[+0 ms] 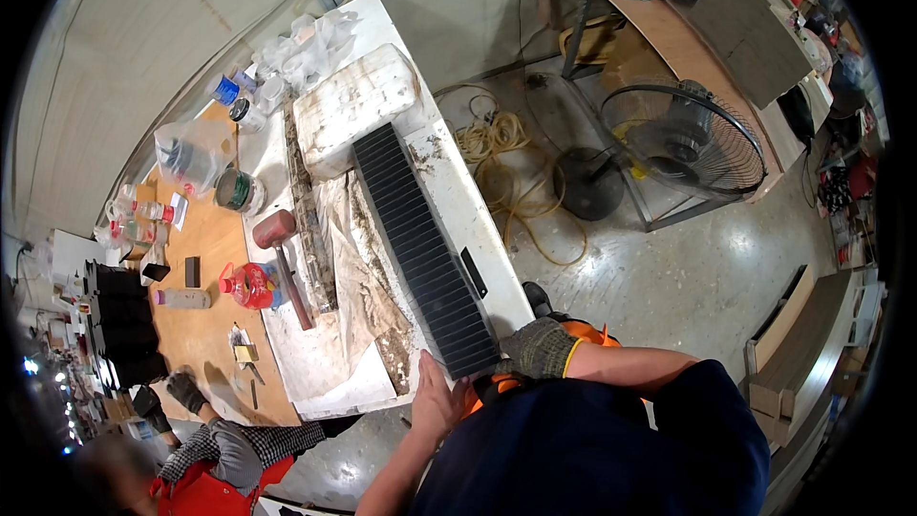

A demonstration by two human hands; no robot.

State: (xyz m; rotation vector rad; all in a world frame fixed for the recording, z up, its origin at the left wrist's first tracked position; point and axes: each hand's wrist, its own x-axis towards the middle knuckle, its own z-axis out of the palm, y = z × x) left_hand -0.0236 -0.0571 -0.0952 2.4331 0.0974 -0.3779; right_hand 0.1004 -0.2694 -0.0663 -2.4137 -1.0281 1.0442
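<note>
A long row of narrow black pieces (420,244), set side by side, lies lengthwise on the white table in front of me. My left hand (437,396) is bare and rests against the row's near left corner, fingers stretched out along its side. On the other side, my right hand (539,348) wears a grey knit glove with a yellow cuff; it is at the near right corner, its fingertips mostly hidden. A single black piece (473,273) lies beside the row on the right.
Left of the row lie a mallet (276,232), a stained cloth (346,258) and a red bottle (250,286). A wrapped white block (355,107) sits at the far end. A co-worker's gloved hand (185,391) is at lower left. A fan (683,141) and coiled hose (497,139) stand right.
</note>
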